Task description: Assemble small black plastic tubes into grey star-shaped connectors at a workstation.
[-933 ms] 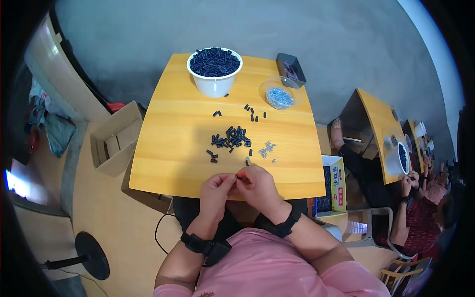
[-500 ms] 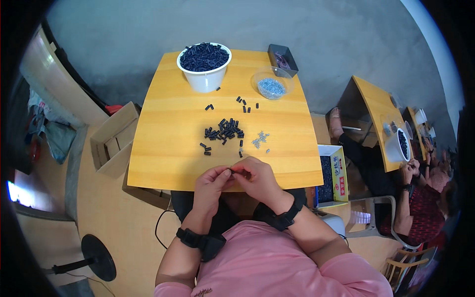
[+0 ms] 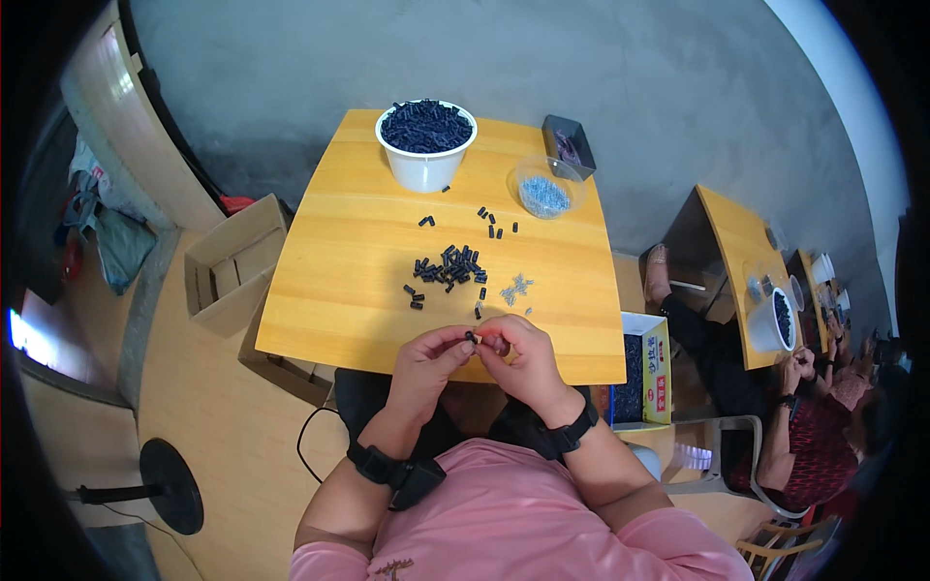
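Just above the table's near edge, my left hand [image 3: 426,366] pinches a small black cylindrical piece [image 3: 472,337] between thumb and fingers. My right hand [image 3: 526,360] meets it from the right, fingers bent and closed at the piece's end; what its fingertips hold is too small to make out. Beyond my hands lies a pile of similar short black pieces [image 3: 452,267], with several strays around it. To the pile's right is a small heap of thin silvery metal parts [image 3: 516,289], perhaps screws or pins.
A white bucket [image 3: 424,172] heaped with black pieces stands at the table's [image 3: 339,290] far side. Right of it are a clear bowl [image 3: 544,197] of silvery parts and a dark tray [image 3: 581,160]. Cardboard boxes [image 3: 232,250] stand at left. Another person [image 3: 809,436] works at right.
The view has shifted, so the table appears slightly lower and turned. My fingers have moved a little, and the black piece between them now shows more clearly.
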Motion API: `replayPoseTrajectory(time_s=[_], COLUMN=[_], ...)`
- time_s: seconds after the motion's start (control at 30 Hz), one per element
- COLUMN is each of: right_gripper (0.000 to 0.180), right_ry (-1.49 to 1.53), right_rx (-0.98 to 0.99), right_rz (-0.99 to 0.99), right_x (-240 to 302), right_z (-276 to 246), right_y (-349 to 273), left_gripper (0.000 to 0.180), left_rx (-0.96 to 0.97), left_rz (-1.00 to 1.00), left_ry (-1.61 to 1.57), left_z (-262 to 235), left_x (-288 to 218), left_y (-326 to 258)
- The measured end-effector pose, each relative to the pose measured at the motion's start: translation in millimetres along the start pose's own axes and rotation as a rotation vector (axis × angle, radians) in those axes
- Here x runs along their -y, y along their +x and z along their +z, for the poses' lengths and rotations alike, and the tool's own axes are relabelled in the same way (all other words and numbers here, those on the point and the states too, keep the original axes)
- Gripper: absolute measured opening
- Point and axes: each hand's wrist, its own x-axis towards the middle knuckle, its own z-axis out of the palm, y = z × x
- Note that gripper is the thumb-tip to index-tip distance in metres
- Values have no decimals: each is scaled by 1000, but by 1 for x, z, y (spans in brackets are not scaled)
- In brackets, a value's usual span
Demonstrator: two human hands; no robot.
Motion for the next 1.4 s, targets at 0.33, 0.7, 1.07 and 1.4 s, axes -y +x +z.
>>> replayPoseTrajectory(time_s=[0.33, 0.7, 1.07, 1.4], right_gripper=[25, 21, 11, 10], right_ry=[-43, -274, -343, -491], right_rx=[-9, 93, 60, -12], right_rz=[-90, -72, 274, 264], right_x=[3, 9, -30, -46], right_z=[-4, -7, -26, -20], right_y=[-3, -11, -3, 25], left_gripper=[19, 14, 19, 18], left_rx=[9, -6, -152, -174], left_rz=[-70, -204, -118, -102], left_ry=[-49, 65, 30, -73], left_z=[4, -4, -11, -22], left_x=[5, 2, -1, 6], left_y=[-2, -7, 3, 8])
